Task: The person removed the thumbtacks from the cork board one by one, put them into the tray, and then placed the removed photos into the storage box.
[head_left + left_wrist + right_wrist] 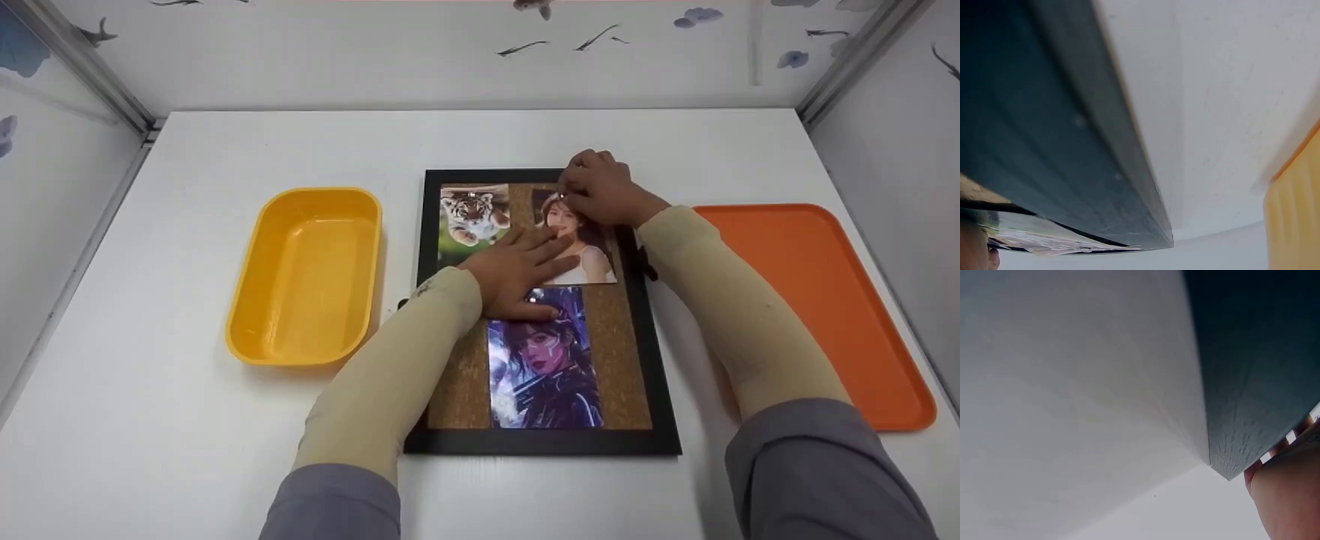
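My left hand (517, 274) lies flat with spread fingers on a photo of a person in a white top (596, 262). Its thumb reaches over the upper part of a purple cyberpunk-style picture (544, 375). At the portrait's top edge, my right hand (604, 187) has bent fingers and pinches a small shiny push pin (561, 196), mostly hidden by the fingertips. A tiger photo (472, 214) sits at the upper left of the black-framed cork board (622, 360), a pin at its top. Only part of the right hand (1286, 495) shows beyond the frame (1241, 416) in the right wrist view.
Left of the board stands a deep yellow bin (315, 285), with nothing inside. An orange tray (817, 300) lies on the right, partly behind the right sleeve (742, 315). Board and containers rest on a white table (150, 420) with patterned walls behind.
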`<act>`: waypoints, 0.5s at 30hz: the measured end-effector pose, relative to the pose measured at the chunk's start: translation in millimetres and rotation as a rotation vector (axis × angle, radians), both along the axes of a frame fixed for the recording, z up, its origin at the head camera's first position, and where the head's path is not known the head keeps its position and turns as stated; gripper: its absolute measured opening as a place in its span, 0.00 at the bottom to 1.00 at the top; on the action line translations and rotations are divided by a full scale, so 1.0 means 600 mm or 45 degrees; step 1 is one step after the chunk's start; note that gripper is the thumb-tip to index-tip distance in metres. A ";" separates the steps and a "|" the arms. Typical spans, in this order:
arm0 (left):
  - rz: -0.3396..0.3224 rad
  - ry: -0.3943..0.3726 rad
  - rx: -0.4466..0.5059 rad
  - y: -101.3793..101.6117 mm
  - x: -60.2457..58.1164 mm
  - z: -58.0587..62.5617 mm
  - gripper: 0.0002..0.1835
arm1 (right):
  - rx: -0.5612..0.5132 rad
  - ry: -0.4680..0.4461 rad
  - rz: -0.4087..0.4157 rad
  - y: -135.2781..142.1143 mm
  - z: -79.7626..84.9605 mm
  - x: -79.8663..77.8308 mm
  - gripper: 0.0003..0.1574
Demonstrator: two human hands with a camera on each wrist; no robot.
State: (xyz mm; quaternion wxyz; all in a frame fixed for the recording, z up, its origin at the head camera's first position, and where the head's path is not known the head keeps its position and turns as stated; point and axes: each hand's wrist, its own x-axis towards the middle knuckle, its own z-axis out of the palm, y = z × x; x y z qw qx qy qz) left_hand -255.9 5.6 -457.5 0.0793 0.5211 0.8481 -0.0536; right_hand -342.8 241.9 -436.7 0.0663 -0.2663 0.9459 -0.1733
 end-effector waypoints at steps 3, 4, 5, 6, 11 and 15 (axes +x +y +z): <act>0.001 0.003 0.004 -0.001 0.001 0.000 0.48 | 0.005 0.008 -0.004 -0.002 0.001 0.001 0.12; 0.001 0.005 0.007 -0.001 0.001 0.000 0.48 | 0.003 0.007 -0.005 -0.002 0.002 0.001 0.12; 0.000 0.008 0.009 -0.001 0.001 0.000 0.48 | 0.001 0.006 -0.004 -0.003 0.003 0.002 0.12; 0.000 0.011 0.010 -0.001 0.001 -0.001 0.48 | -0.002 0.004 -0.002 -0.004 0.003 0.002 0.12; -0.005 0.019 0.003 -0.001 0.001 0.002 0.48 | 0.004 -0.002 -0.010 -0.004 0.005 0.001 0.11; -0.011 0.021 -0.003 -0.001 0.001 0.002 0.48 | 0.002 -0.006 -0.013 -0.002 0.002 0.000 0.11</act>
